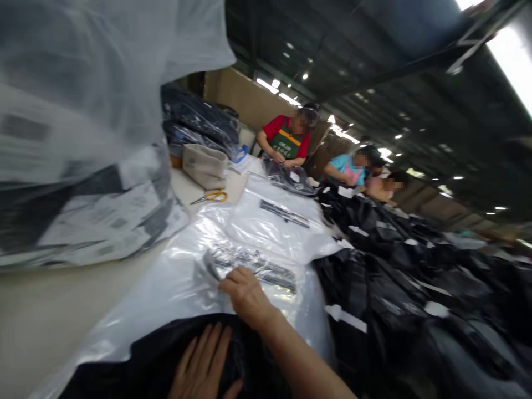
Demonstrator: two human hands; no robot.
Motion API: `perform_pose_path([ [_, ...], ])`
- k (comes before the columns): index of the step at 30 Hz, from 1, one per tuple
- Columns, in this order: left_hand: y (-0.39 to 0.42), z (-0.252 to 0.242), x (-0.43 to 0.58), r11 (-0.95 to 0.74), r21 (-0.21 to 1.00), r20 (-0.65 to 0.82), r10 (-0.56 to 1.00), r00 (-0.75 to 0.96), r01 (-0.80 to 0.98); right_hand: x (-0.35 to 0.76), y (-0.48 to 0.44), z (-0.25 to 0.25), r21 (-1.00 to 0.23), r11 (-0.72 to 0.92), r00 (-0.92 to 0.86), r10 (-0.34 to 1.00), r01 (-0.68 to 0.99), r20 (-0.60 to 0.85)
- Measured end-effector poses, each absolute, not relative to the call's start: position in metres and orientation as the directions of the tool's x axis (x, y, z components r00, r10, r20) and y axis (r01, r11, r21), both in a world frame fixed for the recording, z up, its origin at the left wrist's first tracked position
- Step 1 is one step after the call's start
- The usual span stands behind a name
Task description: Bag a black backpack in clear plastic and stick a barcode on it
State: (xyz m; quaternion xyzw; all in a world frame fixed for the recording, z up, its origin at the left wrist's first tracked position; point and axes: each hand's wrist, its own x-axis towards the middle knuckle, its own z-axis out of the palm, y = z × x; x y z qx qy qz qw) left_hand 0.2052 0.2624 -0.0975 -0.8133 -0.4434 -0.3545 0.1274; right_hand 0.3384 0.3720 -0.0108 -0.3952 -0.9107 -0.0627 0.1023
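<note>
My left hand point(203, 360) lies flat on a black garment point(145, 354) at the bottom of the view, its fingers stretched out. The garment lies over a clear plastic bag point(178, 282), and its near part runs out of the frame. Ahead of it, my right hand point(247, 293) is closed, with the fingertips pinching the plastic beside a dark printed strip point(274, 274). The film is bunched up and slightly blurred at the fingers. Another clear bag point(270, 227) with a dark strip lies just beyond.
Yellow-handled scissors point(215, 195) and a beige fabric bin point(205, 166) are on the table point(83, 305). Bagged goods point(83, 138) rise at the left. Black garments point(394, 288) with white tags cover the right side. Co-workers point(288, 138) stand farther back.
</note>
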Motion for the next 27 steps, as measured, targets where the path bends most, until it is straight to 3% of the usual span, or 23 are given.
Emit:
perform_pose_path([
  [4, 0.260, -0.081, 0.204, -0.526, 0.054, 0.635, 0.674, 0.378, 0.849, 0.342, 0.372, -0.017, -0.011, 0.594, -0.553, 0.754, 0.804, 0.354],
  [8, 0.256, -0.079, 0.206, -0.496, 0.086, 0.605, 0.715, 0.350, 0.864, 0.339, 0.366, -0.016, 0.063, 0.564, -0.553, 0.772, 0.823, 0.315],
  [14, 0.255, -0.079, 0.207, -0.518, 0.165, 0.594, 0.732, 0.335, 0.839, 0.315, 0.354, -0.018, -0.122, 0.338, -0.298, 0.919, 0.933, 0.259],
  [19, 0.255, -0.082, 0.206, -0.523, 0.165, 0.592, 0.731, 0.341, 0.836, 0.304, 0.363, -0.029, -0.083, 0.204, -0.172, 0.941, 0.975, 0.291],
  [24, 0.254, -0.078, 0.206, -0.518, 0.198, 0.557, 0.758, 0.339, 0.832, 0.313, 0.366, -0.029, -0.412, 0.326, -0.051, 0.832, 0.851, 0.553],
  [27, 0.252, -0.076, 0.206, -0.515, 0.230, 0.518, 0.783, 0.344, 0.826, 0.324, 0.359, -0.022, -0.547, 0.269, 0.103, 0.825, 0.793, 0.555],
])
